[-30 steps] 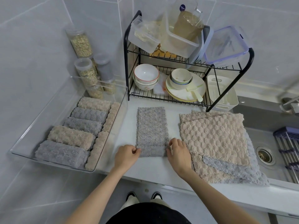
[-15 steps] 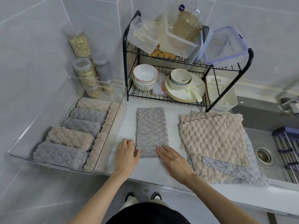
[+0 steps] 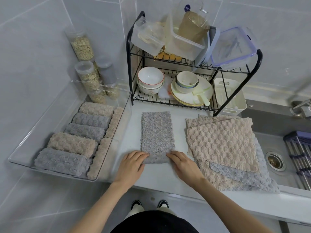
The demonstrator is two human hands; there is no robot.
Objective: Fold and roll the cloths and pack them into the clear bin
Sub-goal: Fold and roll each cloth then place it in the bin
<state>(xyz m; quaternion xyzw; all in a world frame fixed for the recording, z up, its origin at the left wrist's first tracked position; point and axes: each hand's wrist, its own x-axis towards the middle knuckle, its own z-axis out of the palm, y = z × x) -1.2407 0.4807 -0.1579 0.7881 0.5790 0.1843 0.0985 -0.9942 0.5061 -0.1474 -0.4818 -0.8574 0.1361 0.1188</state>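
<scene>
Hands on the grey strip, first turn of the roll at the near end

Both of my hands sit at the near end of the folded grey cloth (image 3: pixel 157 133), which lies as a long strip in the middle of the counter (image 3: pixel 161 175), running from the near edge toward the dish rack (image 3: pixel 193 64) at the back. My left hand (image 3: pixel 130 165) has its fingers curled onto the left side of the small rolled-up lip; my right hand (image 3: pixel 182 163) does the same on the right side, fingertips pressing the fold down. Neither hand is a closed fist, both pinch and press the grey roll.

Over at the counter's left end the clear bin (image 3: pixel 104 158) hangs partly past the near edge, and it holds rolled cloths (image 3: pixel 70 143), beige and grey, lined up in rows, with more beige rolls standing along its right wall. To my right, the stack of flat cloths (image 3: pixel 222 143) waits, beige on top, grey peeking out beneath, its far side reaching over the rim of the sink (image 3: pixel 272 148).
</scene>
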